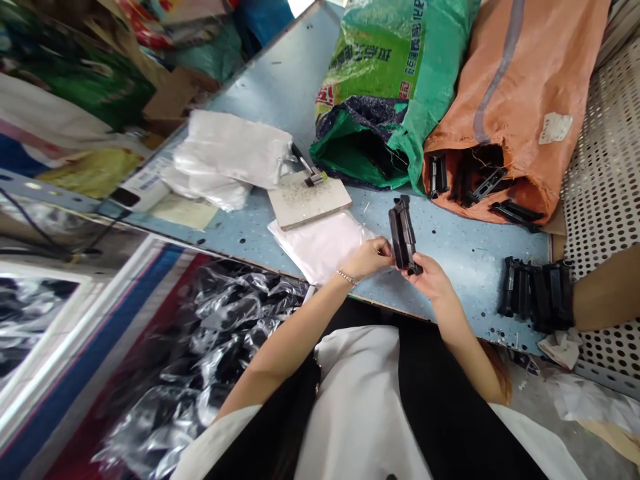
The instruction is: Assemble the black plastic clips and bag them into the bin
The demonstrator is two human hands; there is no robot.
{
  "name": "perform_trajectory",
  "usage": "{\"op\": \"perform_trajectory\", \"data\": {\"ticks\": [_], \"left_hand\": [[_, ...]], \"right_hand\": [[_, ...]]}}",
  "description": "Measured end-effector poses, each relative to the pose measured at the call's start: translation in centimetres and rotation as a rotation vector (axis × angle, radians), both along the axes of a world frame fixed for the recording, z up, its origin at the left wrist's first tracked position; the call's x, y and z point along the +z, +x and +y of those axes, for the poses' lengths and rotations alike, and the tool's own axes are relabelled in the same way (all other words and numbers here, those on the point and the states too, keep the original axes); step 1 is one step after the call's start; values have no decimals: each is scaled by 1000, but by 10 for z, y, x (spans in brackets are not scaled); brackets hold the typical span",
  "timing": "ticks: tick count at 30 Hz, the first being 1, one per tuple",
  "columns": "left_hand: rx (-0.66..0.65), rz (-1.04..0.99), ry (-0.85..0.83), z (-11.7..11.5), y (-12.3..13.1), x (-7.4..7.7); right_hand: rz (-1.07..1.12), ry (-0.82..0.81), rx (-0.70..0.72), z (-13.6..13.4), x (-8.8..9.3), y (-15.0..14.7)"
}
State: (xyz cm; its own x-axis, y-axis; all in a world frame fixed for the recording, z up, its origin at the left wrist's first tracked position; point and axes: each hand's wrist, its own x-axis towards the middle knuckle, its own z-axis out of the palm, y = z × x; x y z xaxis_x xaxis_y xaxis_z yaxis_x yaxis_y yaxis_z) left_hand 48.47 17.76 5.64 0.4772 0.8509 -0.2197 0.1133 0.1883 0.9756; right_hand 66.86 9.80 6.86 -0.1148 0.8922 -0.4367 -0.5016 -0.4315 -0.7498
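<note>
Both my left hand and my right hand grip a long black plastic part, holding it upright above the edge of a blue speckled table. My left fingers press its side, while my right fingers wrap its lower end. A thin bracelet circles my left wrist. Close to my left hand lies a flat white plastic bag. Several similar black parts stand in a row on the table to my right, beside a co-worker's bare forearm.
An orange woven sack holds more black parts at its mouth, next to a green sack. A pale board bears a small metal tool and debris. White cloth lies behind it. Clear bags of black items fill a bin at lower left.
</note>
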Motion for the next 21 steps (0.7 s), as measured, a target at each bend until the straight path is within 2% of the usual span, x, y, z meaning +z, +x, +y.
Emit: {"op": "perform_trajectory", "data": {"ticks": [2, 5, 8, 10, 13, 15, 18, 21], "left_hand": [[65, -80, -24, -3, -9, 0], [167, -197, -72, -8, -24, -2], [201, -124, 75, -17, -27, -6], [161, 34, 306, -24, -21, -8], [-13, 278, 608, -33, -8, -11], [-85, 349, 674, -37, -1, -13], [-81, 329, 716, -41, 4, -13], [-100, 265, 775, -47, 8, -12]], "right_hand": [[53, -43, -46, 2, -5, 2], [107, -56, -154, -9, -10, 15], [92, -45, -222, -27, -12, 24], [54, -40, -240, -38, -12, 24], [-5, -31, -277, -48, -11, 20], [-50, -22, -315, -57, -6, 21], [-89, -25, -353, -80, 7, 26], [73, -103, -268, -115, 21, 26]]}}
